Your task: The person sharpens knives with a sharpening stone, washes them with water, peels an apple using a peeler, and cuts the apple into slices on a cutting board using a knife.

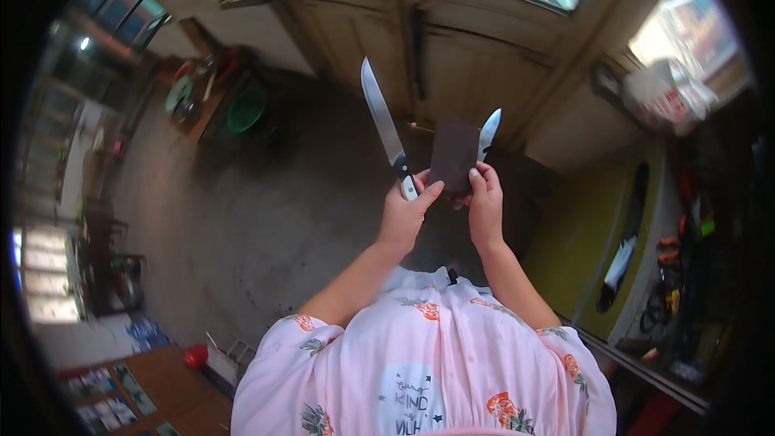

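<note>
My left hand (406, 211) is closed round the black and white handle of a long knife (382, 113), whose blade points up and away. The thumb of that hand also touches the lower left edge of a dark brown flat rectangular piece (454, 153). On the right side, my right hand (485, 203) pinches the same brown piece, thumb on its face. A smaller knife blade (488, 136) sticks up behind the piece's right edge; its handle is hidden, so I cannot tell which fingers hold it.
Wooden doors (484, 64) stand ahead. A green basin (246, 109) and a low table (207, 109) are at the upper left. At the right are a yellow-green cabinet (577, 230), a white plastic bag (668, 97) and a shelf with scissors (652, 315). A brown table (173, 379) is lower left.
</note>
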A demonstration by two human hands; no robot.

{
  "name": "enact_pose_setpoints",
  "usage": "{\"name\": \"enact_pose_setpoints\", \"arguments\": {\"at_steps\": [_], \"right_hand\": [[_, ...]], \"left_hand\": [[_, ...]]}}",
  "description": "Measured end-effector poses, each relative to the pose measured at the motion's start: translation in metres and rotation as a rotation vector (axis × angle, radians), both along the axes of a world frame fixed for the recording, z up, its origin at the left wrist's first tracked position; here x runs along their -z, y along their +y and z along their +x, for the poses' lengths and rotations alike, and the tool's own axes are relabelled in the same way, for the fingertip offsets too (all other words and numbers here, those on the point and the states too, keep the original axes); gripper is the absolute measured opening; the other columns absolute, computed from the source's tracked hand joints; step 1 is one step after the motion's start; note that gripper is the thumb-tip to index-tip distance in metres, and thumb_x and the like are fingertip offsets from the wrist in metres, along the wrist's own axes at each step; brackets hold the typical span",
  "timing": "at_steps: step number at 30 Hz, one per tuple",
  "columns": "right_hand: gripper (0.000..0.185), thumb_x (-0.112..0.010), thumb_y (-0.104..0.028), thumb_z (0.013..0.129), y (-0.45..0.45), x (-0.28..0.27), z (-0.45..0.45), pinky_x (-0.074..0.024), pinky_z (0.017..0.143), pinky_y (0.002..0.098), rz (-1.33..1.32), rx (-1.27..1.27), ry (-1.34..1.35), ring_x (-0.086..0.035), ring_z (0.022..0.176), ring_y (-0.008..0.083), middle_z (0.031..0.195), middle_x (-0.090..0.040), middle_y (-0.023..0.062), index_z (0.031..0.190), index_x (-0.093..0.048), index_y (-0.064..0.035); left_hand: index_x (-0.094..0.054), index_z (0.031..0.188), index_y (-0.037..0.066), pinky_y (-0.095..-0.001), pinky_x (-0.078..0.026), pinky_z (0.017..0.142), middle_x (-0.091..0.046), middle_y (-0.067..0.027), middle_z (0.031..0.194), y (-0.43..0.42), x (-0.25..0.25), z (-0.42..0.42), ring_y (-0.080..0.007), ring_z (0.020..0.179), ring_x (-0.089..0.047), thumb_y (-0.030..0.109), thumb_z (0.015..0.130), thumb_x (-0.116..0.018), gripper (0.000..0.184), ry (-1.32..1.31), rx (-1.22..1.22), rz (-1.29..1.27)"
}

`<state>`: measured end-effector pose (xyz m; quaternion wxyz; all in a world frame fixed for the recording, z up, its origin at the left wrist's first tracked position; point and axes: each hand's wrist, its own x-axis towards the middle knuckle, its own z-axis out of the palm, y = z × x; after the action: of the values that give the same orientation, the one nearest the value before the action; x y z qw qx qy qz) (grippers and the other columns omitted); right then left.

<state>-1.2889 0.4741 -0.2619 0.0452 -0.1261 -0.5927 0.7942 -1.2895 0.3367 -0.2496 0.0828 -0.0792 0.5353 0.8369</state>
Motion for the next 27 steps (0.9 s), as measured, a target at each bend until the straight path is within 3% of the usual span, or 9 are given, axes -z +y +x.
{"name": "enact_pose_setpoints", "arguments": {"at_steps": [4, 8, 10, 13, 15, 19, 22, 25, 27], "right_hand": [[0.024, -0.045, -0.02, 0.096, -0.096, -0.002, -0.007, -0.0424, 0.053, 0.0202, 0.015, -0.177, 0.027, -0.052, 0.062, 0.008, 0.094, -0.059, 0.006, 0.113, -0.049, -0.0037], [0.03, -0.044, -0.013, 0.097, -0.171, -0.005, -0.029, -0.0372, 0.047, 0.0164, 0.011, -0.27, 0.099, -0.045, 0.056, 0.0032, 0.094, -0.061, 0.0041, 0.126, -0.036, -0.0072], [0.028, -0.042, -0.011, 0.097, -0.206, -0.018, -0.029, -0.0349, 0.046, 0.0166, 0.069, -0.411, 0.08, -0.046, 0.056, 0.0038, 0.095, -0.061, 0.0035, 0.125, -0.04, -0.0079], [0.02, -0.048, -0.018, 0.096, -0.268, -0.03, -0.029, -0.0344, 0.049, 0.0167, 0.252, -0.729, 0.089, -0.045, 0.058, 0.0028, 0.078, -0.057, -0.0002, 0.112, -0.053, -0.0062], [0.02, -0.052, -0.023, 0.095, -0.318, -0.031, -0.03, -0.0338, 0.051, 0.0189, 0.422, -0.767, 0.183, -0.043, 0.058, 0.0037, 0.066, -0.05, -0.0032, 0.096, -0.058, -0.0042], [0.023, -0.052, -0.023, 0.095, -0.363, -0.03, -0.055, -0.0329, 0.052, 0.0208, 0.554, -0.97, 0.222, -0.04, 0.058, 0.0052, 0.064, -0.046, -0.0038, 0.087, -0.056, -0.0029], [0.022, -0.055, -0.024, 0.092, -0.345, 0.001, -0.076, -0.0378, 0.054, 0.0232, 0.625, -1.014, 0.093, -0.045, 0.061, 0.0067, 0.067, -0.049, -0.0022, 0.092, -0.06, -0.0021], [0.02, -0.055, -0.023, 0.092, -0.34, -0.006, -0.088, -0.0343, 0.052, 0.0217, 0.411, -0.985, -0.054, -0.042, 0.06, 0.0048, 0.065, -0.047, -0.0036, 0.089, -0.059, -0.004], [0.021, -0.054, -0.025, 0.093, -0.374, -0.041, -0.077, -0.0326, 0.052, 0.0208, 0.444, -1.066, 0.054, -0.04, 0.06, 0.0038, 0.065, -0.046, -0.0047, 0.087, -0.057, -0.0053]], "left_hand": [[-0.046, 0.075, 0.01, -0.0251, -0.048, 0.07, -0.053, -0.0024, 0.087, -0.093, 0.008, 0.013, -0.0124, 0.079, -0.057, 0.004, 0.079, -0.07, 0.025, -0.067, -0.242, 0.022], [-0.047, 0.075, 0.01, -0.0255, -0.048, 0.065, -0.051, 0.0006, 0.079, -0.228, -0.002, 0.022, -0.0114, 0.07, -0.057, 0.004, 0.077, -0.072, 0.026, -0.087, -0.471, -0.211], [-0.047, 0.076, 0.009, -0.0254, -0.049, 0.067, -0.05, 0.0007, 0.078, -0.294, 0.002, 0.028, -0.0118, 0.071, -0.057, 0.005, 0.077, -0.072, 0.025, -0.015, -0.513, -0.23], [-0.047, 0.076, 0.009, -0.0266, -0.051, 0.069, -0.049, -0.0002, 0.082, -0.367, -0.004, 0.044, -0.0122, 0.072, -0.057, 0.003, 0.077, -0.072, 0.026, -0.054, -0.467, -0.292], [-0.047, 0.076, 0.009, -0.0286, -0.053, 0.07, -0.05, -0.0006, 0.082, -0.394, -0.017, 0.052, -0.0126, 0.072, -0.058, 0.002, 0.076, -0.071, 0.026, -0.076, -0.452, -0.257], [-0.047, 0.075, 0.009, -0.0324, -0.055, 0.07, -0.052, -0.0014, 0.081, -0.434, -0.025, 0.066, -0.0137, 0.074, -0.059, 0.001, 0.077, -0.07, 0.025, -0.037, -0.563, -0.087], [-0.047, 0.076, 0.01, -0.0344, -0.056, 0.07, -0.054, -0.0027, 0.08, -0.471, -0.018, 0.085, -0.0149, 0.076, -0.06, 0.0, 0.078, -0.068, 0.023, -0.06, -0.644, -0.07], [-0.047, 0.077, 0.009, -0.035, -0.056, 0.072, -0.055, -0.0036, 0.082, -0.484, -0.015, 0.094, -0.016, 0.078, -0.06, -0.001, 0.079, -0.065, 0.021, -0.047, -0.682, -0.045], [-0.047, 0.077, 0.009, -0.035, -0.055, 0.073, -0.055, -0.0038, 0.081, -0.477, -0.018, 0.096, -0.0164, 0.079, -0.061, -0.002, 0.079, -0.065, 0.021, -0.047, -0.683, -0.05]]}}
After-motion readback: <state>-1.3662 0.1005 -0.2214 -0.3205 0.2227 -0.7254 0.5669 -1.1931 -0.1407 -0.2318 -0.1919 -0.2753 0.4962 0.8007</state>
